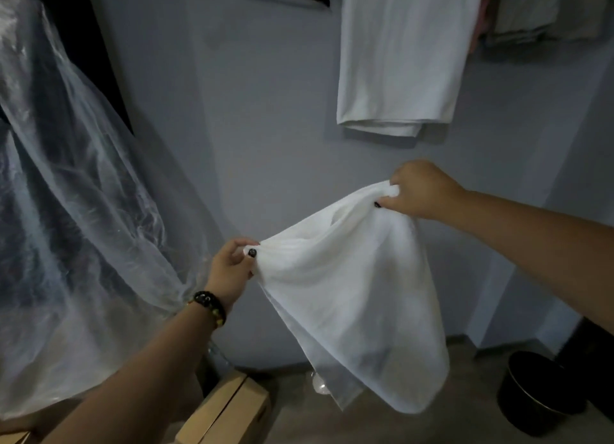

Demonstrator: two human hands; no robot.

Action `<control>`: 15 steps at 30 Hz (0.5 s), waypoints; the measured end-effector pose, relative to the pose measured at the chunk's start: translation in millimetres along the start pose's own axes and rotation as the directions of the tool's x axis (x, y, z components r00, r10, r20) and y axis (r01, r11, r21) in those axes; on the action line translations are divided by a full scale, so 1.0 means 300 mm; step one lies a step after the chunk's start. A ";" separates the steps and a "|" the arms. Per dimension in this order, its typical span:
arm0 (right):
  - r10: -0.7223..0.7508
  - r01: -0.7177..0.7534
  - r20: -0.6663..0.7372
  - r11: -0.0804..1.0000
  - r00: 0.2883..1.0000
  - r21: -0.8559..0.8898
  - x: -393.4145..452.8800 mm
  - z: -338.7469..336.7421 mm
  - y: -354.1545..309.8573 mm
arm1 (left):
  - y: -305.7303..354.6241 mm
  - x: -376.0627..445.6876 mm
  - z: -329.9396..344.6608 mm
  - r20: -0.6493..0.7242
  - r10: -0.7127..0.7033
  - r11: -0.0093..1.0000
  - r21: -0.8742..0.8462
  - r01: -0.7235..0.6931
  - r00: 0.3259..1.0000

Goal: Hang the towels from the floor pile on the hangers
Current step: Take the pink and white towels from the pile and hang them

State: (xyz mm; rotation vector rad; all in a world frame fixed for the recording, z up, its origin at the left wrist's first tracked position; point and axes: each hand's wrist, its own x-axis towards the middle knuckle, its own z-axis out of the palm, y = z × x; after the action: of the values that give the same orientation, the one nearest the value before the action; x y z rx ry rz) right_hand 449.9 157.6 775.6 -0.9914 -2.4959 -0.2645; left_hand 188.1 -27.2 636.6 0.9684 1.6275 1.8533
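Hands pinch one white towel [345, 294] by its top edge, left hand [229, 271] lower, right hand [420, 191] higher.

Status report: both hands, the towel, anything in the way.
Left hand and right hand each pinch the white towel, stretched in mid-air. Another towel already hung. Nothing blocking.

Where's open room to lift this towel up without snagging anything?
Bare wall lies between the plastic-covered clothes and the hung towel; both hands grip the held towel just below it. The top right, by the folded pile, is crowded.
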 end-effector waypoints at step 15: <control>0.178 -0.160 0.122 0.976 0.976 -0.148 -0.029 -0.042 0.156 | 0.216 0.086 0.140 -0.166 0.196 0.980 0.018 -0.196 0.967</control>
State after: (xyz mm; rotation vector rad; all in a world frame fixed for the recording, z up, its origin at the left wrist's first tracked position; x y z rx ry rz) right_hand 492.0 182.3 783.6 -1.3109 -2.5204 -0.3292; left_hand 210.2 7.8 706.9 1.0312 1.6808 2.1160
